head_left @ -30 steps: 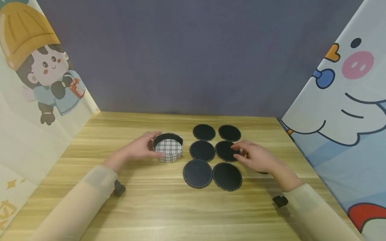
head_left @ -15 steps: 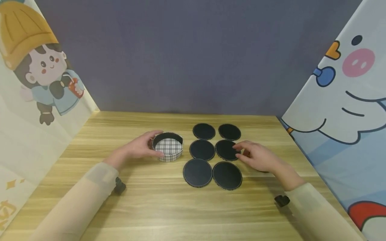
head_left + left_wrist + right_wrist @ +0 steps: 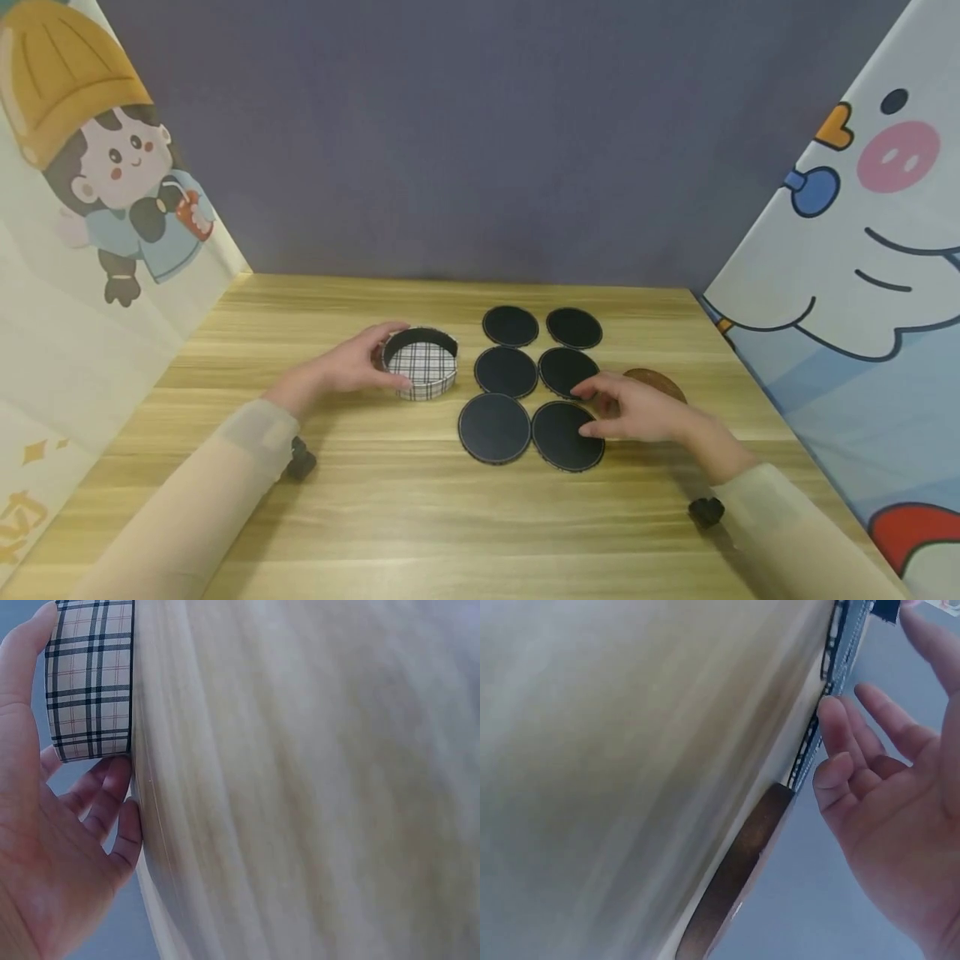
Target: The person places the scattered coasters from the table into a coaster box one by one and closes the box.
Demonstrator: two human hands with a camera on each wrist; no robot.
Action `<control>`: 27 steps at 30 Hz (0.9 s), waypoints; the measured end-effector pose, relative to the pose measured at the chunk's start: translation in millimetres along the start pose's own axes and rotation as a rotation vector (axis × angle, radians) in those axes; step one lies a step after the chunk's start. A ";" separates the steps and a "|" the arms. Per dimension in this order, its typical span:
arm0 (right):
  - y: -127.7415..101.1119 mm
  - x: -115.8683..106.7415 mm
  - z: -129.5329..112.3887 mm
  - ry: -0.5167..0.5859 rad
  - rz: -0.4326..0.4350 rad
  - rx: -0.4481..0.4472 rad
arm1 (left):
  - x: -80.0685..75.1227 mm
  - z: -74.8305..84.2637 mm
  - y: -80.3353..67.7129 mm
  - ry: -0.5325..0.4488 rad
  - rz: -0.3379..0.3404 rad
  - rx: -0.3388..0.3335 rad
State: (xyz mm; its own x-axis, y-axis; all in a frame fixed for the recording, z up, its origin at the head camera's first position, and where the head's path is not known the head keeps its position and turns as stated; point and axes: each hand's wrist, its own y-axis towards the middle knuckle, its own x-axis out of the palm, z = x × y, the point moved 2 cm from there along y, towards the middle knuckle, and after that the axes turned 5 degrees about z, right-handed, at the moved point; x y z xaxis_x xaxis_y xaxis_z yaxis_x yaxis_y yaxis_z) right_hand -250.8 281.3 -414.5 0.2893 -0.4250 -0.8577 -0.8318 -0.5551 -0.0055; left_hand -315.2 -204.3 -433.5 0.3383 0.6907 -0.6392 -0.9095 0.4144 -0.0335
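On the wooden table [image 3: 420, 517] six black round coasters [image 3: 494, 427] lie flat in two columns of three, close together, their edges nearly touching. Just to the right of the middle row a single brown disc [image 3: 658, 383] lies flat, partly covered by the person's right hand [image 3: 633, 408], so only its far edge shows from above; the right wrist view shows it as a thin dark slab on the wood. That hand is loose and grips nothing, its fingers stretched out low, with the fingertips [image 3: 588, 429] reaching the right rim of the nearest coaster of the right column [image 3: 566, 436]. Left of the coasters stands one shallow round plaid holder [image 3: 420, 362], open at the top, with a dark inner wall. The left hand [image 3: 345, 369] curls round its left side, thumb at the front and fingers behind, grasping it. Cartoon-printed panels [image 3: 97, 217] rise at both sides, and a grey wall [image 3: 480, 142] stands behind.
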 end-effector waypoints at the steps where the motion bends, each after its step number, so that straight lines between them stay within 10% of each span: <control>1: -0.5 1.3 -0.4 -0.001 -0.008 0.001 | 0.1 0.2 -0.3 0.001 0.000 0.000; 27: 1.3 14.5 -10.4 -0.023 -0.102 0.026 | 1.8 -0.3 -2.3 -0.013 0.003 -0.013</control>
State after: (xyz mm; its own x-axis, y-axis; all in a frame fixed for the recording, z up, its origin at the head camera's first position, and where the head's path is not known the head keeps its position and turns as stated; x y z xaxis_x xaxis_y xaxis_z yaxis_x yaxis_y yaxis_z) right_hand -242.8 267.0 -421.6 0.3625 -0.3509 -0.8634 -0.8106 -0.5759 -0.1062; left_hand -312.6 -204.1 -434.8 0.3385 0.6994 -0.6295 -0.9136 0.4045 -0.0419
